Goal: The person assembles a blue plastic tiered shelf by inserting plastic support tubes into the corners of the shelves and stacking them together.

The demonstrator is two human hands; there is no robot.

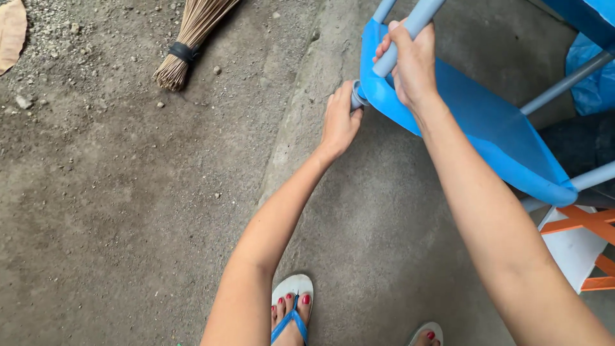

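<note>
In the head view, upper centre of the frame, the right hand (415,64) is wrapped tight around a grey frame tube (410,29) while the left hand (339,118) pinches the tube end (356,96) at the blue fabric's (474,122) corner, the sleeve seemingly already threaded on.

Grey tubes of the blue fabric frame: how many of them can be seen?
4, perhaps more hidden: one held by the right hand at top, one end at the left hand, one at upper right, one at lower right.
</note>
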